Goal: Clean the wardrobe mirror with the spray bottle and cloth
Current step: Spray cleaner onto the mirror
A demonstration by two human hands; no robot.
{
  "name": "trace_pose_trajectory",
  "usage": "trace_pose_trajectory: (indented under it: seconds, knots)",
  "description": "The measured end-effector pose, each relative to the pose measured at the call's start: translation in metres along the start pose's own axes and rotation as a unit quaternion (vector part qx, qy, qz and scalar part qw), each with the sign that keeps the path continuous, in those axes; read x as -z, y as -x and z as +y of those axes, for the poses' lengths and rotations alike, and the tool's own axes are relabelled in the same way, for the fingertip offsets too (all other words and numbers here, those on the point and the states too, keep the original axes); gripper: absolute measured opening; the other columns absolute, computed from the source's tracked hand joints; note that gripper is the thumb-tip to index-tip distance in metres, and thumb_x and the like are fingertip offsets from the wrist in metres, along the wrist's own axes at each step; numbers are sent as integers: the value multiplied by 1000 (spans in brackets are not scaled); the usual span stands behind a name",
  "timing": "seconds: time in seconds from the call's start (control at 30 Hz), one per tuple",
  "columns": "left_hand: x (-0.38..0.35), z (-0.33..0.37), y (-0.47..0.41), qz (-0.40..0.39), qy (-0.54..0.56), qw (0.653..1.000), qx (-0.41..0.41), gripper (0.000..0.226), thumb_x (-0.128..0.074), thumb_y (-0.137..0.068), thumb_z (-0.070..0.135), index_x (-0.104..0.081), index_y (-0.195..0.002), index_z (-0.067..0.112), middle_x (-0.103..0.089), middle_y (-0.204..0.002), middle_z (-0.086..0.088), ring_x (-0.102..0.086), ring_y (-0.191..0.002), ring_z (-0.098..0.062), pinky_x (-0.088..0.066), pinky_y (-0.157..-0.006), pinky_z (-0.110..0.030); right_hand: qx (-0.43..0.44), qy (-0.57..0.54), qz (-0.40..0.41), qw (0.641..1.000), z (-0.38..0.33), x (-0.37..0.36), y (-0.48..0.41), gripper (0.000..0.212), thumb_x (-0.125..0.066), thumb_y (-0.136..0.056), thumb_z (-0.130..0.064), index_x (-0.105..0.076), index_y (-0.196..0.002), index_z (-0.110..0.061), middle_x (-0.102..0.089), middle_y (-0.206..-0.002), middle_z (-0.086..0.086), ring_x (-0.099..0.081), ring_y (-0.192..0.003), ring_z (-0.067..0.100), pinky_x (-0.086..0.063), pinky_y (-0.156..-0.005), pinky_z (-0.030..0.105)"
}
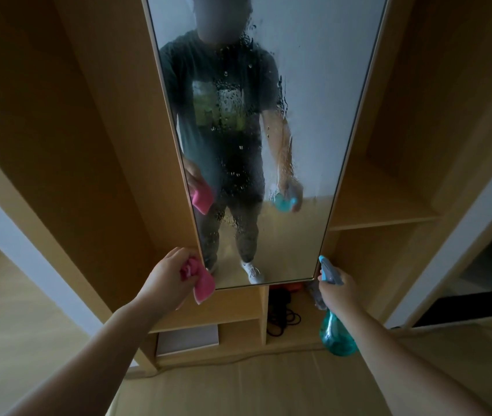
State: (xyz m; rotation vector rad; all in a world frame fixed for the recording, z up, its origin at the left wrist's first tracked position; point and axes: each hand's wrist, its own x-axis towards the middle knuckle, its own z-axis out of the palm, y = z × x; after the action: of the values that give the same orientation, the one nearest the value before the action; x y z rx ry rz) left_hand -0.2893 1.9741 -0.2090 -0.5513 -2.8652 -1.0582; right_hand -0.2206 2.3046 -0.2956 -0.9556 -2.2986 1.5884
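Clearly the tall rectangular mirror with the thin pale frame (299,115), set in the light wooden wardrobe (88,145), is already wet, with beads and long runs of liquid across its upper and middle glass, thickest down the right side. My left hand (168,279) has its fingers curled round the bunched pink cloth (201,283) just beside the mirror's lower left corner; I cannot tell whether the cloth touches the glass. My right hand (339,292) grips the neck of the translucent teal plastic spray bottle with the pale blue trigger head (336,334), nozzle up by the lower right corner and body hanging below the hand. My main worry is the runs. If the wipe starts low or late, I expect them to reach the bottom edge and drip into the open compartment beneath, where a tangle of black cables (282,318) lies. Liquid left on the wooden edges could mark them, and drops left on the glass would likely dry into streaks. The cloth is wadded small, so it may smear rather than lift unless I spread it. I cannot tell whether a finger rests on the trigger. A stray squeeze would wet the wood, and the bottle sits near enough to knock the frame.
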Motion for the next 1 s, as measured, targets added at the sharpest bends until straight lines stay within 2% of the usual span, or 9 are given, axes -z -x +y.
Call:
trace_pose_trajectory:
  seconds: [0.1,0.2,0.3,0.4,0.53,0.67,0.77,0.9,1.0]
  knots:
    - [-3,-4,0,-9,-3,1000,-2,34,-68,-82,6,-57,-101,31,-51,-101,20,-51,-89,3,-39,-66,-9,-6,4,-34,999,7,-2,0,30,-52,-87,-4,-61,-113,-16,-57,-78,2,-58,-72,23,-49,-65,33]
    - [-8,-10,0,-22,-8,1000,0,36,-68,-82,6,-55,-100,35,-49,-100,24,-51,-89,4,-39,-66,-9,-20,5,-40,999,12,-8,0,32,-51,-87,-3,-61,-116,-13,-61,-86,9,-63,-85,34,-53,-76,43]
    - [-15,-18,2,-34,-13,999,3,37,-68,-81,6,-55,-98,36,-49,-100,25,-51,-89,5,-38,-67,-8,-29,12,-45,999,17,-16,2,33,-52,-88,-4,-60,-116,-18,-63,-93,14,-61,-77,28,-47,-62,33]
    - [-24,-27,4,-41,-12,999,3,35,-69,-81,7,-56,-98,35,-50,-100,23,-52,-88,4,-38,-67,-9,-32,30,-43,998,26,-22,5,32,-53,-89,-7,-58,-118,-22,-61,-98,7,-60,-76,19,-41,-57,24]
    - [-36,-36,4,-40,-13,999,4,30,-69,-80,6,-59,-98,29,-52,-98,19,-54,-87,-1,-39,-67,-10,-11,89,-42,995,36,-28,9,26,-54,-90,-10,-55,-108,-28,-55,-83,-7,-55,-66,8,-35,-50,16]
    - [-48,-45,8,-38,-18,999,8,30,-69,-79,5,-59,-96,27,-53,-96,17,-56,-86,-4,-43,-68,-13,-6,73,-57,996,45,-39,10,34,-55,-88,-5,-50,-110,-31,-50,-79,-11,-53,-67,8,-36,-54,19]
    - [-52,-46,10,-38,-23,999,-1,34,-70,-79,7,-56,-95,33,-52,-95,22,-55,-84,1,-40,-66,-10,-30,44,-39,998,48,-42,9,27,-55,-86,-5,-56,-105,-25,-55,-83,-7,-57,-71,12,-39,-56,22]
    - [-52,-48,17,-36,-17,999,-6,38,-70,-78,5,-54,-91,37,-51,-92,23,-55,-83,2,-38,-64,-9,-26,64,-24,997,56,-42,12,18,-57,-85,-7,-60,-91,-24,-60,-80,4,-60,-67,19,-44,-55,25]
    - [-52,-61,34,-15,-16,1000,23,39,-71,-78,6,-54,-92,37,-51,-94,23,-55,-84,3,-38,-64,-8,-15,87,-95,992,61,-59,19,23,-56,-86,-10,-55,-88,-32,-59,-80,4,-58,-64,19,-45,-55,27]
